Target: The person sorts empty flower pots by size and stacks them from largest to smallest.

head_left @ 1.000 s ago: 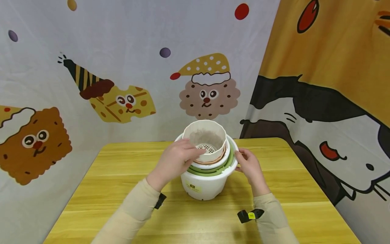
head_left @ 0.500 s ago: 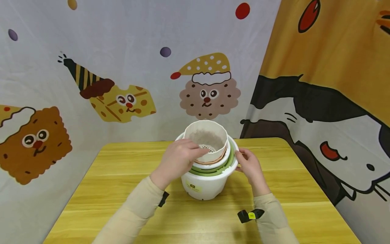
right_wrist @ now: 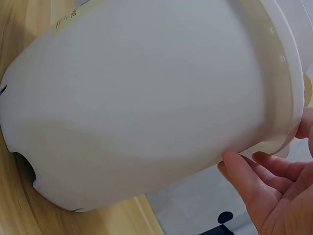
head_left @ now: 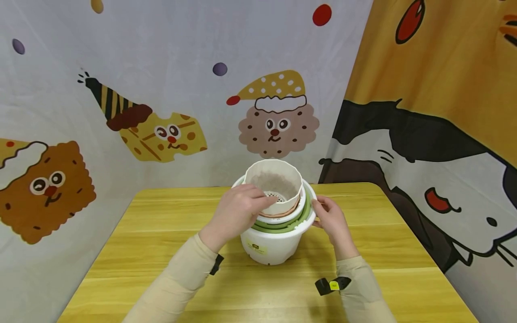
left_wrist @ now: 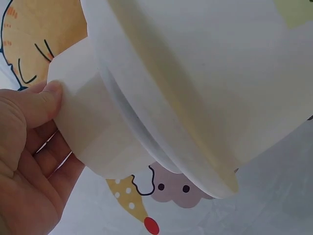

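Note:
Several plant pots sit nested in one another on the table. The innermost white pot (head_left: 271,176) rises above the rest and has a perforated bottom and a soil-like stain inside. Around it show a terracotta-coloured rim (head_left: 289,212), a white rim and green rims (head_left: 273,230). All stand in a large white pot (head_left: 268,248) with a yellow label. My left hand (head_left: 238,207) pinches the near left rim of the innermost pot, thumb on one side and fingers on the other (left_wrist: 34,142). With fingers and thumb, my right hand (head_left: 330,219) grips the large pot's right rim (right_wrist: 288,88).
The wood-grain table (head_left: 161,251) carries the stack near its far edge. A cartoon-printed cloth (head_left: 169,54) hangs close behind it. Both forearms wear beige sleeves with black wrist straps (head_left: 333,285).
From the first frame to the second, my left hand and the innermost pot shift slightly to the right; they barely move after that. My right hand stays on the large pot's rim.

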Action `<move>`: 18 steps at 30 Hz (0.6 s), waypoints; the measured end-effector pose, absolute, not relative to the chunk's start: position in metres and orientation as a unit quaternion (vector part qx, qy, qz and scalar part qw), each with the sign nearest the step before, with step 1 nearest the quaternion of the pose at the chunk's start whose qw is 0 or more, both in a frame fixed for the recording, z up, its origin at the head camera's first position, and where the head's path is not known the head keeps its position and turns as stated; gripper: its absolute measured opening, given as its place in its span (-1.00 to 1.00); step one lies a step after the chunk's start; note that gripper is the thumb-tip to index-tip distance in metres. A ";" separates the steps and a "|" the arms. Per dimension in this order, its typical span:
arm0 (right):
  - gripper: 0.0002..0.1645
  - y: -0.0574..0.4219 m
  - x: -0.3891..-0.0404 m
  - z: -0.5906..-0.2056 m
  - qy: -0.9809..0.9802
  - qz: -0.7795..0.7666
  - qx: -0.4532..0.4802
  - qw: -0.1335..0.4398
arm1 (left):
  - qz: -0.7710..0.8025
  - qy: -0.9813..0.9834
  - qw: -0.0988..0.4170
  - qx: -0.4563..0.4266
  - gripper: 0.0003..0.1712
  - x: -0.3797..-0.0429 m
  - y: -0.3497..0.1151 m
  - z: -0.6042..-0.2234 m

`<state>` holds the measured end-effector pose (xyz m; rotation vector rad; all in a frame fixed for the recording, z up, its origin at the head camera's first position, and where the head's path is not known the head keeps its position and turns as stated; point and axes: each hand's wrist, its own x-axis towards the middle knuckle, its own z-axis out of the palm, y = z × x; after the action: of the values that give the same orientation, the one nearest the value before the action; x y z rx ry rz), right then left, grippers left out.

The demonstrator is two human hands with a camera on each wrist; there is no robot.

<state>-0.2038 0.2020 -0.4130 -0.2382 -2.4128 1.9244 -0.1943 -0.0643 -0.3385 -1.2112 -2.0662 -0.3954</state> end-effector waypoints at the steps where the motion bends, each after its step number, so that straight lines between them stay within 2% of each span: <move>1: -0.44 0.202 -0.204 -0.413 -0.778 0.623 -0.076 0.023 | -0.155 -0.796 0.350 -0.468 -0.54 -0.194 -0.064 -0.339; 9: -0.43 0.204 -0.205 -0.415 -0.774 0.630 -0.064 0.016 | -0.184 -0.797 0.342 -0.463 -0.65 -0.194 -0.069 -0.339; 14: -0.38 0.207 -0.199 -0.412 -0.791 0.610 -0.043 0.016 | -0.195 -0.798 0.351 -0.450 -0.55 -0.193 -0.077 -0.338; 18: -0.36 0.210 -0.193 -0.404 -0.837 0.544 -0.014 0.048 | -0.203 -0.804 0.349 -0.436 -0.51 -0.189 -0.088 -0.335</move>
<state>-0.1928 0.2104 -0.4040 -0.0442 -2.5534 1.6604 -0.1888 -0.0884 -0.3348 -1.1301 -2.0838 -0.5260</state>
